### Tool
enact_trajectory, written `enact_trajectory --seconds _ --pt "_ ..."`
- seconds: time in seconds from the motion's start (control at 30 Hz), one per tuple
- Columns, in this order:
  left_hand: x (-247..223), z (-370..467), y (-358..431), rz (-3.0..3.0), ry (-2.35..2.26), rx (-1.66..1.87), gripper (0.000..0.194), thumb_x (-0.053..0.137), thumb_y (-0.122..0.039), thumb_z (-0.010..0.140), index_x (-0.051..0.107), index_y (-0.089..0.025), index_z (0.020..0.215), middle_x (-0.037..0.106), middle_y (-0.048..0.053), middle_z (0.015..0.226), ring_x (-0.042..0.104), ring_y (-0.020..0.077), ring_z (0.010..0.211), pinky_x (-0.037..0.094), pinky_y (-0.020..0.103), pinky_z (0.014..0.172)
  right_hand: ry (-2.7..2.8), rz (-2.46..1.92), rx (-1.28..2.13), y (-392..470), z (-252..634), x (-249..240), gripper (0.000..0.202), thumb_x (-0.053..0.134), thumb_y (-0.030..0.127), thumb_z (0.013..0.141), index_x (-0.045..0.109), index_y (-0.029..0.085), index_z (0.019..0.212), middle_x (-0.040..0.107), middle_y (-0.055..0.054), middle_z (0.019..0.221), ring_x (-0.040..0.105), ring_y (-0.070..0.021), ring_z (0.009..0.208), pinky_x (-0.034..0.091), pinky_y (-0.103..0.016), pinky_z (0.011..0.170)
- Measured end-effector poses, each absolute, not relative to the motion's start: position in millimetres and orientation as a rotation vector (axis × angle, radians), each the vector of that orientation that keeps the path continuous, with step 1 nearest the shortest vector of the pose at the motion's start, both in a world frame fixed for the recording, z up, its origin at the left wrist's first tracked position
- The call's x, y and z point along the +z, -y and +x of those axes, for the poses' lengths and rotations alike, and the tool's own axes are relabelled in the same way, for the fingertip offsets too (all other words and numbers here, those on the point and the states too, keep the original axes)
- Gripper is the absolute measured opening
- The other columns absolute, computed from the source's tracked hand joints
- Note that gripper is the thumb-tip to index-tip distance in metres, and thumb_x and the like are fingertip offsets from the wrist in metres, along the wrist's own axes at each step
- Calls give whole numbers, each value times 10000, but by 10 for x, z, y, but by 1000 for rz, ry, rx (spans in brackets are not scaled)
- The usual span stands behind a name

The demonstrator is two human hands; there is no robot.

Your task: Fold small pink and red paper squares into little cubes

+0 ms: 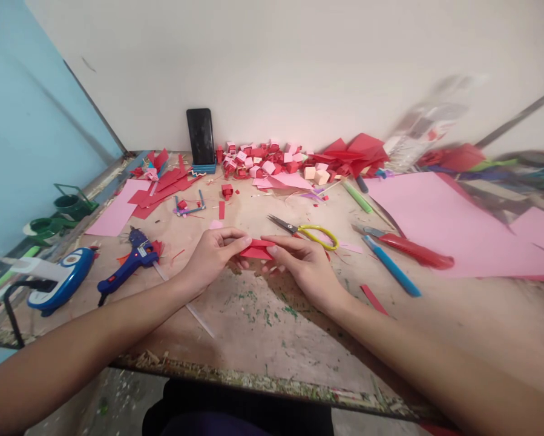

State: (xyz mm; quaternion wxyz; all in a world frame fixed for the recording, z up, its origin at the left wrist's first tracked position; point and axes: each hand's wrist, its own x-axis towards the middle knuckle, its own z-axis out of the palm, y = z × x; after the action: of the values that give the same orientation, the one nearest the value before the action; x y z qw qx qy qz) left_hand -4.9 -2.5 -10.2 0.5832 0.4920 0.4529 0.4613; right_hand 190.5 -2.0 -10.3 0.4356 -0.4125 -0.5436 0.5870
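Note:
Between my two hands, above the middle of the table, is a small folded piece of red paper point(256, 249). My left hand point(219, 251) pinches its left end between thumb and fingers. At the right end, my right hand point(301, 260) grips it the same way; the fingertips behind the paper are partly hidden. Just beyond my right hand lie scissors point(317, 235) with yellow handles, blades pointing to the back left. A blue glue gun point(133, 260) lies left of my left hand, with a clear glue stick point(199, 320) coming from its rear.
Several red and pink paper cubes point(267, 158) are heaped at the back beside a phone point(201, 137) on a blue stand. Right are a red utility knife point(417, 251), a blue pen-like tool point(392, 266) and pink sheets point(439, 218). A blue-and-white device point(65, 281) stands left.

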Motion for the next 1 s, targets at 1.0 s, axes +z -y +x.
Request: enact_trajectory --seconds 1.0 --pt "-15 -40 206 1837 -1088 1268 208 725 -219 873 748 -191 1077 781 37 1011 732 147 892 593 229 796 1722 -870 1496 55 1911 -79 178 712 302 903 805 184 998 770 -46 893 672 -165 761 534 -293 718"
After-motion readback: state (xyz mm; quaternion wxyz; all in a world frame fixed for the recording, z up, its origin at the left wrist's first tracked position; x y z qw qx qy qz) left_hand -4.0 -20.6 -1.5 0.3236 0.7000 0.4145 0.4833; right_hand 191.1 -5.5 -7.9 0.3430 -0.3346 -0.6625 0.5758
